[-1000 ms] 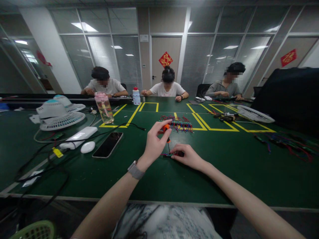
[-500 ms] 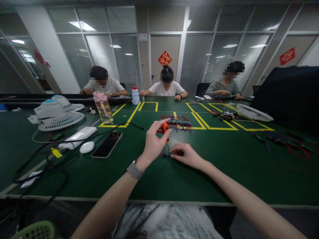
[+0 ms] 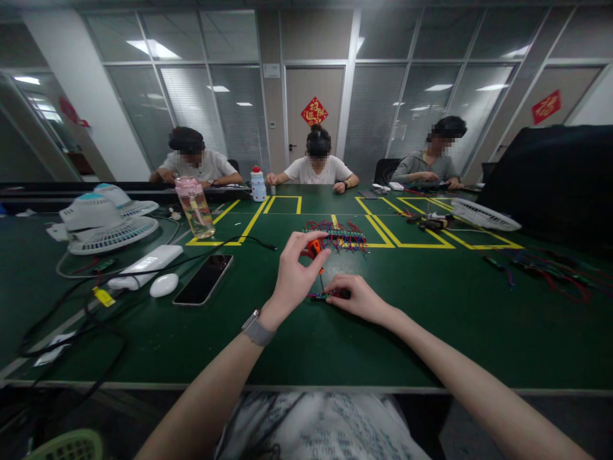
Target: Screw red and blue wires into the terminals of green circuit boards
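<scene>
My left hand is closed around the orange handle of a screwdriver, which stands nearly upright. Its thin shaft reaches down to a small green circuit board lying on the table. My right hand pinches that board at its right end, and the fingers cover part of it. Exactly where the screwdriver's tip meets the board is too small to make out. Just beyond my left hand lies a row of circuit boards with red and blue wires sticking out.
On the left are a phone, a white earbud case, a white power bank, black cables, a pink-lided bottle and fans. Wired boards lie right. Yellow tape marks the green table. Several people sit opposite.
The view has shifted slightly. Both hands keep their places at the board, and the screwdriver's handle looks slightly turned in my left hand.
</scene>
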`<state>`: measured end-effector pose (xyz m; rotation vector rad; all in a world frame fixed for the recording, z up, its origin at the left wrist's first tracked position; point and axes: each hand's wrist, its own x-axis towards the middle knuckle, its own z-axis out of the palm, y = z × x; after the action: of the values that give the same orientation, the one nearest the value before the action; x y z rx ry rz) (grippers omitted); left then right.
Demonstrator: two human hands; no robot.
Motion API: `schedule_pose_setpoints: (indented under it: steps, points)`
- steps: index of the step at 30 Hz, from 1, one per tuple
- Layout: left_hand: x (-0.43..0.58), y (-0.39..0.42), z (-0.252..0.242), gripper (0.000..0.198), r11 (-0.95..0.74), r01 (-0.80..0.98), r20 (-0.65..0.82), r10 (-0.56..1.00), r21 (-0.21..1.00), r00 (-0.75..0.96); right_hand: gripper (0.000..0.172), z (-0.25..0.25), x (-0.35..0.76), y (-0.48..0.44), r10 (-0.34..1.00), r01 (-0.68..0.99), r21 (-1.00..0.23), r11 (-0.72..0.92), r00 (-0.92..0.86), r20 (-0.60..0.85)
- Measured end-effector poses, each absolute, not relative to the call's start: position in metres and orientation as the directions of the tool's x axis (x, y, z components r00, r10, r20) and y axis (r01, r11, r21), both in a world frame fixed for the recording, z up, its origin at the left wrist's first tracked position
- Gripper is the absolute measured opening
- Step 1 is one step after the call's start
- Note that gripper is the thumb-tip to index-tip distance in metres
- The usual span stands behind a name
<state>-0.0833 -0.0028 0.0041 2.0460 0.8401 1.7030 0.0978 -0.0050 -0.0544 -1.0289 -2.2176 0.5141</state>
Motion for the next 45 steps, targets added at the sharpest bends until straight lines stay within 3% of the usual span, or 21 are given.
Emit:
schedule_pose_setpoints:
  steps: [6,13,20,27,32,39,45]
  points:
    - [-0.0807,-0.0019,0.0026,0.036,-0.688,0.016,0.678,0.718,0.725,0.158,0.011,-0.0545,0.098,-0.0049,0.783,0.535,-0.578,0.616,-0.495,0.377]
    - [-0.0831,-0.0045,0.0058,0.026,-0.751,0.2,0.747,0.656,0.63,0.111,0.011,-0.0545,0.0984,-0.0051,0.777,0.525,-0.581,0.622,-0.502,0.38]
    - [-0.0806,0.0001,-0.0004,0.041,-0.679,0.026,0.669,0.728,0.733,0.151,0.011,-0.0546,0.0988,-0.0047,0.778,0.521,-0.586,0.621,-0.503,0.377]
    - [-0.0827,-0.003,0.0029,0.031,-0.761,0.219,0.755,0.643,0.611,0.129,0.011,-0.0529,0.0987,-0.0054,0.781,0.531,-0.581,0.617,-0.506,0.366]
    - [-0.0816,-0.0007,-0.0004,0.04,-0.711,0.067,0.694,0.699,0.7,0.171,0.011,-0.0537,0.0983,-0.0052,0.781,0.532,-0.579,0.618,-0.504,0.37]
    - [-0.0821,-0.0032,0.0027,0.03,-0.744,0.197,0.734,0.666,0.639,0.134,0.011,-0.0541,0.0989,-0.0048,0.779,0.531,-0.579,0.619,-0.505,0.37]
    - [-0.0807,-0.0015,-0.0015,0.042,-0.695,0.071,0.678,0.715,0.715,0.169,0.011,-0.0547,0.0988,-0.0047,0.777,0.519,-0.586,0.622,-0.505,0.377]
